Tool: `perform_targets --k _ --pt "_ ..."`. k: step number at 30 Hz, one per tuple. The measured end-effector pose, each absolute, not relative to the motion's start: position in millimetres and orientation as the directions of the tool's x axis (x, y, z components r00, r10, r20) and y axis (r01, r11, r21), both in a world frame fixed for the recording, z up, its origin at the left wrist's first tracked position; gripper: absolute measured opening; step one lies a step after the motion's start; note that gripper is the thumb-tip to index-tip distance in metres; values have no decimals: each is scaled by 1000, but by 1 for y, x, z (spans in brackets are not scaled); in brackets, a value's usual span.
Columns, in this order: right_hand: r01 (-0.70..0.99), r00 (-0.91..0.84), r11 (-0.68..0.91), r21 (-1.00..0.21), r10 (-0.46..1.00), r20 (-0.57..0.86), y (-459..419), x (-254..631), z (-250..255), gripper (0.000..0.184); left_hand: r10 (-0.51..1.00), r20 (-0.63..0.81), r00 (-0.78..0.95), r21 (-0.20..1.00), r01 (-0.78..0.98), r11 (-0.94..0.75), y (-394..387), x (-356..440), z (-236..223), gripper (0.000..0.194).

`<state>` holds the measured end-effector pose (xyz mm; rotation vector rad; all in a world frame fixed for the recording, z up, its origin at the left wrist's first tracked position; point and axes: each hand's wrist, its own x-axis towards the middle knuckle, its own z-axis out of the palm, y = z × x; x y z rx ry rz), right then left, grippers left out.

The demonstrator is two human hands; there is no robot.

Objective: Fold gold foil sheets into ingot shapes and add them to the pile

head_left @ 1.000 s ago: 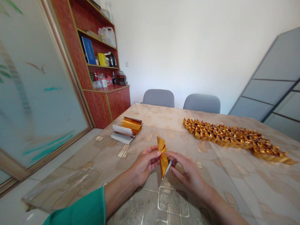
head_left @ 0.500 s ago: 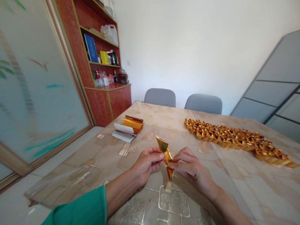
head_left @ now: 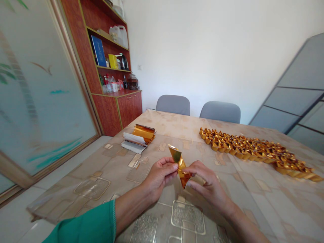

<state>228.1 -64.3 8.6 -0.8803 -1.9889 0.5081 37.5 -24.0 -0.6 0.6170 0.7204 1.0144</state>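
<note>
both hands meet at the gold foil piece (head_left: 180,165), the landmark here, which is held up over the near part of the table (head_left: 121,184). the left hand (head_left: 162,175), on its left side, has the thumb and fingers closed on the middle of it, the thumb laid across the near side. the right hand (head_left: 206,180), on its right side, is partly open: its fingers curve over and touch the lower part, and its thumb sits lower down by the pointed bottom end. the foil piece is folded and tilted, its flat upper end leaning left. beyond it and to its left, a stack of foil sheets (head_left: 139,137) lies curled, gold and white faces showing. to its right and farther off, rows of folded gold pieces (head_left: 249,148) stand packed together on the patterned cover. past it, at the far edge, are two grey chairs (head_left: 173,104), and far to its left a red-brown cabinet (head_left: 107,111) holds bottles and boxes.
</note>
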Motion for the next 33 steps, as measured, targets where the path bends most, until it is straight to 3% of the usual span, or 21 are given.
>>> perform_targets --k 6,13,19,27,33 --pt "459 -456 693 -556 721 523 -65 229 17 13 928 -196 317 803 -492 338 -28 38 0 39" --pt "334 -165 473 -815 881 444 -69 215 7 21 916 -174 360 806 -482 343 -33 42 1 41" --pt "232 -26 293 -928 955 295 -66 210 -6 23 929 -131 345 821 -488 297 -37 43 1 39" --pt "233 36 265 -935 959 281 -67 207 -5 22 941 -115 318 844 -469 262 -39 44 1 36" --pt "353 1 313 -882 942 335 -69 207 -3 20 946 -59 320 891 -411 195 -40 44 2 34"
